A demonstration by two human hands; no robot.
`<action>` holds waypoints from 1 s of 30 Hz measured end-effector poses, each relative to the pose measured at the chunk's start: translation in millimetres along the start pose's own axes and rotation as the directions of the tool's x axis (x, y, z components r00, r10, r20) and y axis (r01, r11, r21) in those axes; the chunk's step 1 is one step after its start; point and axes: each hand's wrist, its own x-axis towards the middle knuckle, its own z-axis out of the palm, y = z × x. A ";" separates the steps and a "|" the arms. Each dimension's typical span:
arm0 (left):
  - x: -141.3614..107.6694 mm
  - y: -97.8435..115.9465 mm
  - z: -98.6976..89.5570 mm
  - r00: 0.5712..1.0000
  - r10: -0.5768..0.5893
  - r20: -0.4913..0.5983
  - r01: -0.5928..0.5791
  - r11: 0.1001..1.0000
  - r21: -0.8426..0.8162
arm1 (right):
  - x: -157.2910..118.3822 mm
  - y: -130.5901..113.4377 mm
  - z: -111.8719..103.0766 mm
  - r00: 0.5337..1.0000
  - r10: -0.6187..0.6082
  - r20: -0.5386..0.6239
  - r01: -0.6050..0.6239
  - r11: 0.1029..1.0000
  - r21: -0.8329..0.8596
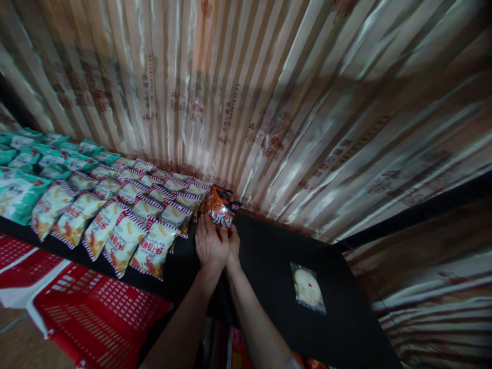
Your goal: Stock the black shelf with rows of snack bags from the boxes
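An orange and black snack bag lies at the back of the black table, beside the rows of white snack bags. Both of my hands are closed around its near side. My left hand covers the lower left of the bag, and my right hand presses in from the right, touching the left one. Another orange bag seems to sit just behind, partly hidden. The white bags have striped edges and stand close together to the left of my hands.
Green bags fill the far left of the black table. A clear packet with a round pale item lies at the right. Red baskets stand below the front edge. A striped curtain hangs behind.
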 end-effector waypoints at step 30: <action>8.7 -17.9 12.2 0.997 -0.076 -0.031 0.072 0.992 -0.102 | 12.4 9.5 1.6 0.986 -0.073 0.151 0.114 0.953 -0.281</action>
